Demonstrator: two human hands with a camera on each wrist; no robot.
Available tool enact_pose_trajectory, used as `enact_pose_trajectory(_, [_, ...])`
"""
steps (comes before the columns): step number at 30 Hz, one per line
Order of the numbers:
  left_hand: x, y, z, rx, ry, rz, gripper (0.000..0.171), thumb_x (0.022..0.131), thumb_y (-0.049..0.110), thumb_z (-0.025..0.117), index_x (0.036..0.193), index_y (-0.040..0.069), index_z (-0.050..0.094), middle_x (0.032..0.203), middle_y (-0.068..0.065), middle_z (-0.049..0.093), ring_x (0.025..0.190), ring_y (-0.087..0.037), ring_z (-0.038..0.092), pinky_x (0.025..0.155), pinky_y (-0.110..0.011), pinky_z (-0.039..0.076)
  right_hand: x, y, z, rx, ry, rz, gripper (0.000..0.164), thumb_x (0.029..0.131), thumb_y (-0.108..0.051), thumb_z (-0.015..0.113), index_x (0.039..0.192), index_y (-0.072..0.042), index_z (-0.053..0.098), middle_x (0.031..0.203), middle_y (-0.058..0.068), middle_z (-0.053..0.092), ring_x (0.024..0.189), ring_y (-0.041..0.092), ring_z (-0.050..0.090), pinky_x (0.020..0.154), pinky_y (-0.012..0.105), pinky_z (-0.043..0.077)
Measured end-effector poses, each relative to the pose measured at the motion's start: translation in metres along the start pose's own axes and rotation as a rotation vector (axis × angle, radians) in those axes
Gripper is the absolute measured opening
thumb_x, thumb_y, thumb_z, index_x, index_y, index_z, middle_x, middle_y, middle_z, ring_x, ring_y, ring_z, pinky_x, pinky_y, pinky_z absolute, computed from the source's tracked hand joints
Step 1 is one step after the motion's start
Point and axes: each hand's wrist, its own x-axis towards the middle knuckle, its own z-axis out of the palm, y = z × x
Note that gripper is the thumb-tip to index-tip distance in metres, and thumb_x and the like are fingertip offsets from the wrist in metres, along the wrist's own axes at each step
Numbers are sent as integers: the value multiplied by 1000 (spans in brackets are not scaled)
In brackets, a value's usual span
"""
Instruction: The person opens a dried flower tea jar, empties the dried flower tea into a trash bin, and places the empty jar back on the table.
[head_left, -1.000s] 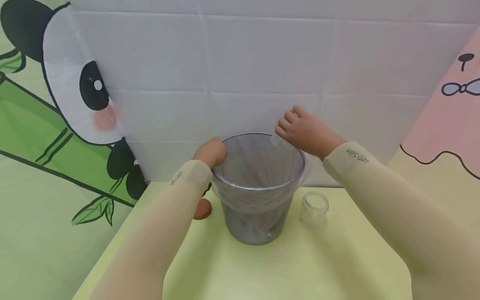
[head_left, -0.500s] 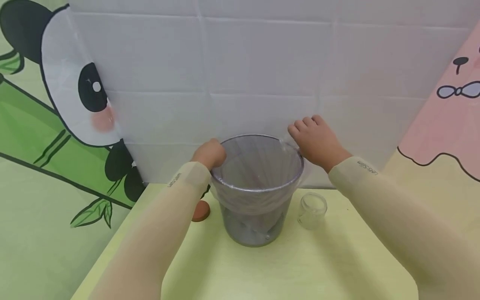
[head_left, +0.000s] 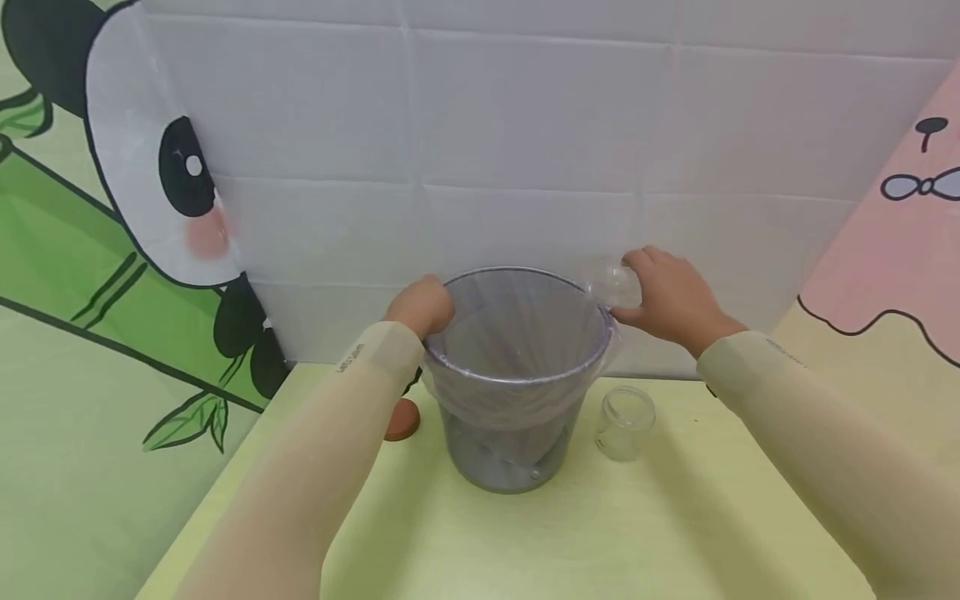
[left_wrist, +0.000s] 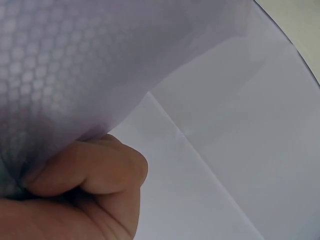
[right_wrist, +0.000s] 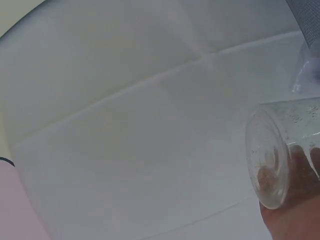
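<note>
A grey bin (head_left: 502, 462) lined with a clear plastic bag (head_left: 495, 408) stands upright on the table. My left hand (head_left: 422, 307) grips its left rim; in the left wrist view the curled fingers (left_wrist: 100, 167) pinch the bag-covered edge beside the bin's honeycomb-patterned wall. At the right rim, my right hand (head_left: 671, 300) holds a clear glass jar (head_left: 615, 283) on its side, with one end close over the bin's edge. In the right wrist view the jar (right_wrist: 300, 125) has specks on its glass, and the fingers show through it.
A second clear glass jar (head_left: 626, 425) stands upright on the pale yellow table (head_left: 600, 542), right of the bin. A reddish-brown round lid-like piece (head_left: 403, 419) lies left of the bin, partly behind the left forearm. A white panelled backdrop (head_left: 525, 125) rises behind.
My right hand has moved right and turned from over the bin's far right rim, bringing the jar from steeply tipped to lying sideways. My left hand stays on the rim.
</note>
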Motion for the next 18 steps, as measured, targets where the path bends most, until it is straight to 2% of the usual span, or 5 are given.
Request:
enact_pose_trajectory(5, [-2,3,-1,-14,8,0,44,105,8,35,143,-9,47,150,-21,45,105,-33,54,91,-45,48,-11,8,5,173,-27,110,75,86,-37,82,139,1,48,135,21,56,124,42,53,100,60,43])
enact_pose_trajectory(10, [-3,4,-2,-15,8,0,43,105,8,34,142,-9,48,149,-21,46,106,-33,54,93,-45,48,-15,10,10,254,3,152,69,88,-41,81,133,1,48,131,21,55,121,41,53,96,60,44])
enact_pose_trajectory(16, [-2,3,-2,-23,5,-12,43,104,8,34,141,-9,48,147,-21,47,107,-33,54,94,-45,48,-18,14,17,382,62,228,88,86,-54,80,144,-3,38,132,20,55,122,41,53,99,60,42])
enact_pose_trajectory(18, [-1,2,-1,-23,5,-11,41,104,8,34,138,-9,50,144,-20,49,105,-33,55,92,-45,49,-20,16,20,431,89,254,89,84,-57,80,143,-5,38,132,18,56,124,40,52,100,59,41])
